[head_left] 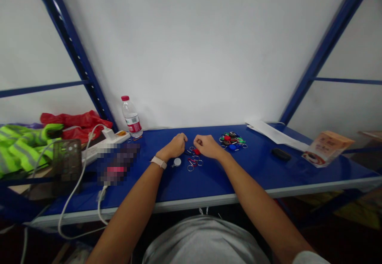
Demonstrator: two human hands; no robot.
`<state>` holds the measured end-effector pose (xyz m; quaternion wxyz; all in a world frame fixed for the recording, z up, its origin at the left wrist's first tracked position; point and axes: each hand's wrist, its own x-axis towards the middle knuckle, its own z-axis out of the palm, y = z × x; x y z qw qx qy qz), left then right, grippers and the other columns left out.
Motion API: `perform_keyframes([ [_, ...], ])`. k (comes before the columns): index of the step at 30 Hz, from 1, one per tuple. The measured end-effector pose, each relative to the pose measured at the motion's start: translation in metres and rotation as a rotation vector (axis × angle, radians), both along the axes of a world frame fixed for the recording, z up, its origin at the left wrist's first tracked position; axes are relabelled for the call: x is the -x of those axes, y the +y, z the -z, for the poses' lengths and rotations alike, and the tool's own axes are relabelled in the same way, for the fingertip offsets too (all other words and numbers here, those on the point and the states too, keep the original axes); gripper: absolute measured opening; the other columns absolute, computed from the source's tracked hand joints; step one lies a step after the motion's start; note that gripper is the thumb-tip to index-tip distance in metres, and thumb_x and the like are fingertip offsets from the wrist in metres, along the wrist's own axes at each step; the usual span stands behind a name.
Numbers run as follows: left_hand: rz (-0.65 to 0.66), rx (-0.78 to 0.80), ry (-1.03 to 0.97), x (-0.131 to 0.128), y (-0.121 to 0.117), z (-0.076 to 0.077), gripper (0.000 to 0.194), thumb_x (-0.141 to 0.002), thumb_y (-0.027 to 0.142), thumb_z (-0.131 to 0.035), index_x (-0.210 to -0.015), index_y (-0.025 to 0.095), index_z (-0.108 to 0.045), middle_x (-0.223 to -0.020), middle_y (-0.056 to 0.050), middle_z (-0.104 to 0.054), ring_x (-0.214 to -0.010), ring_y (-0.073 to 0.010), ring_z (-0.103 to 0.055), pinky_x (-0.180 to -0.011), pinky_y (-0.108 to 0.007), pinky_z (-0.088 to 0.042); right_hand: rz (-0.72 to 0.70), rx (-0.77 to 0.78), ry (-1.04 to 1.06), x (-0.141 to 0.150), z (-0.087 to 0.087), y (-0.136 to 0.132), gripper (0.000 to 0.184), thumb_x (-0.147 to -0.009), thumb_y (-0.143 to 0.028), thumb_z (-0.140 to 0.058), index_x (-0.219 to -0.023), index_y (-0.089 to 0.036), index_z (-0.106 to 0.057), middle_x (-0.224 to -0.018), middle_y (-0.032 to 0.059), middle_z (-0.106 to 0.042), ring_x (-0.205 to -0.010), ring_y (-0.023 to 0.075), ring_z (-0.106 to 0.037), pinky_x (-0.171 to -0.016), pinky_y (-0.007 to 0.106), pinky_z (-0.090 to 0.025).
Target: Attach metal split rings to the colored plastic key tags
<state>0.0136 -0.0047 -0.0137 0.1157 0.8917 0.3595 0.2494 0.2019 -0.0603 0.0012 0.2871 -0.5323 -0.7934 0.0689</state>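
Key rings (pixel 193 161), thin metal split rings mixed with a few red pieces, lie loose between our two hands on the blue worktop (pixel 191 201), near the middle of the frame. Our left hand (pixel 173 146) and right hand (pixel 207 146) both rest knuckles up, closed into loose fists, and from this angle we cannot tell whether either holds anything. A round silver disc (pixel 177 162) sits just beside the left hand, and a pale watch strap (pixel 158 162) circles that wrist. Just beyond the right hand, plastic key fobs (pixel 232 140) in red, green, blue and black form a small heap with their rings showing.

Crowding is the main risk here. A careless sweep of either wrist could push the loose rings into the heap, where they could snag and tangle. Thin rings could also roll toward the worktop's front edge and drop out of sight.

At the left of the frame stand a water bottle (pixel 131 117) and a white power strip (pixel 104 148), with a pixelated, unreadable object (pixel 117 164) in front of them. A hi-vis vest (pixel 24 148) and a red plastic bag (pixel 77 123) are heaped beyond. At the right lie a black object (pixel 281 154), a sheet of white paper (pixel 276 134) and a printed carton (pixel 326 148).
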Motion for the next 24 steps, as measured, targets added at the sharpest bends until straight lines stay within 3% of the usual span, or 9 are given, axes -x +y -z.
perform_keyframes([
  [24, -0.026, 0.011, 0.020, -0.0010, -0.0018, -0.0030, 0.023, -0.083, 0.009, -0.035, -0.094, 0.013, -0.055, -0.093, -0.010, -0.061, -0.086, -0.0192, -0.057, -0.085, -0.034, -0.046, -0.011, -0.010, 0.002, -0.0008, 0.0020, 0.0023, 0.016, -0.085, -0.020, -0.049, -0.080, -0.017, -0.064, -0.069, 0.0013, -0.067, -0.060, 0.0100, -0.056, -0.061, 0.020, -0.034],
])
